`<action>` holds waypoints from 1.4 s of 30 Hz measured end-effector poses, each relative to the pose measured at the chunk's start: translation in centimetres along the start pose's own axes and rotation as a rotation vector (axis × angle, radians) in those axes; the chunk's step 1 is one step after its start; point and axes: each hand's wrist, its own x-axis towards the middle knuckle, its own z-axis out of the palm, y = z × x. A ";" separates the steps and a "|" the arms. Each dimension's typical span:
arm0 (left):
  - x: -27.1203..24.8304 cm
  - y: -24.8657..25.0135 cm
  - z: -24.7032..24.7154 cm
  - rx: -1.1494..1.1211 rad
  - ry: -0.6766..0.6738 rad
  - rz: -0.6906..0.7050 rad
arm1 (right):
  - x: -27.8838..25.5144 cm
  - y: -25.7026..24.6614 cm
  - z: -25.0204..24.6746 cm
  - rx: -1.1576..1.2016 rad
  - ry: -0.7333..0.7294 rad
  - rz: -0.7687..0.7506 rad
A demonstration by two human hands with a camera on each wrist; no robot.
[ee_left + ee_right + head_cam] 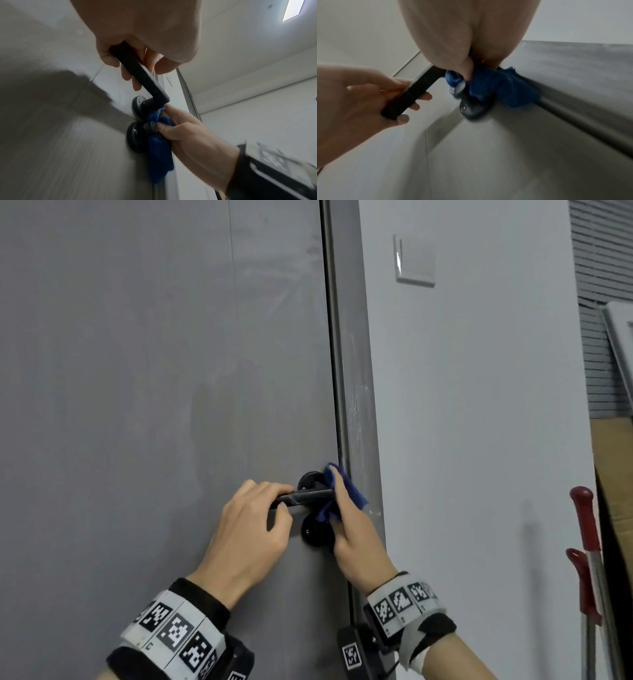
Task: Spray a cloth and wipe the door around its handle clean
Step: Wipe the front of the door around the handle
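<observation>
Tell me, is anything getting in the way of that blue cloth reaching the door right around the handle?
Partly. The black lever handle juts out over that patch, its two round black mounts cover some of the door, and the left hand grips the lever. The right hand pushes the blue cloth in beside the mounts, by the door's edge.

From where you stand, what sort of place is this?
Probably an indoor hallway or utility room: a grey door with a black lever handle, a wall light switch, and red-handled tools leaning nearby.
</observation>
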 end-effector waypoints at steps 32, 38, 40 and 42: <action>-1.0 -3.7 -5.7 -0.270 -0.070 -0.115 | -0.1 -3.0 3.8 -0.700 0.111 -0.483; 0.9 -1.2 -4.8 0.009 -0.320 -0.019 | -0.1 -1.5 0.2 -0.523 0.116 -0.299; 1.4 -0.5 -4.5 0.121 -0.377 0.021 | -0.4 -1.4 -0.1 -0.501 0.093 -0.288; 1.6 -0.4 -4.0 0.158 -0.396 0.024 | -0.8 -1.5 0.0 -0.544 0.097 -0.301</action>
